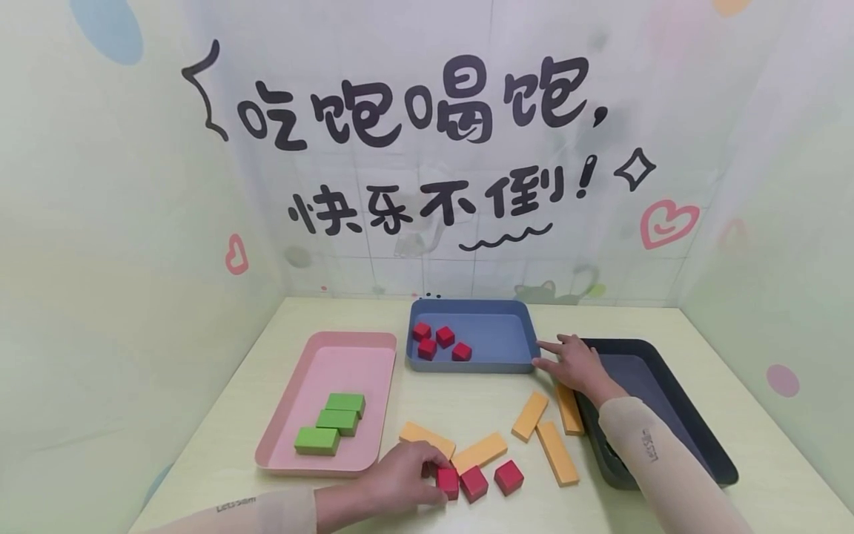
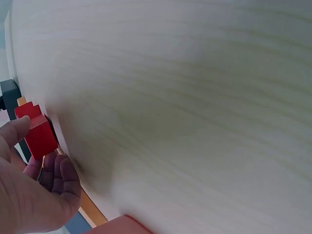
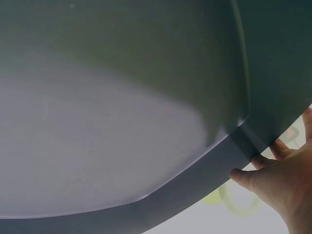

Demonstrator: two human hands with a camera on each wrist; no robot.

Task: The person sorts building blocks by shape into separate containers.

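Note:
Between thumb and fingers, my left hand (image 1: pixel 405 475) pinches a red cube (image 1: pixel 448 485) at the front of the table; in the left wrist view the thumb lies over the red cube (image 2: pixel 41 141). Two more red cubes, one right beside it (image 1: pixel 474 484) and one farther right (image 1: pixel 509 478), sit on the table. My right hand (image 1: pixel 579 365) reaches past the black tray (image 1: pixel 707 445), its spread fingers at the right edge of the blue tray (image 1: pixel 500 337). In the right wrist view the hand (image 3: pixel 280 187) shows beyond the black tray's wall (image 3: pixel 214 170).
Several red cubes (image 1: pixel 445 337) lie in the blue tray's left part. Three green blocks (image 1: pixel 338 422) sit in the pink tray (image 1: pixel 353 356) at left. Several orange blocks (image 1: pixel 557 454) are scattered between the trays. A printed wall (image 1: pixel 427 267) stands behind the table.

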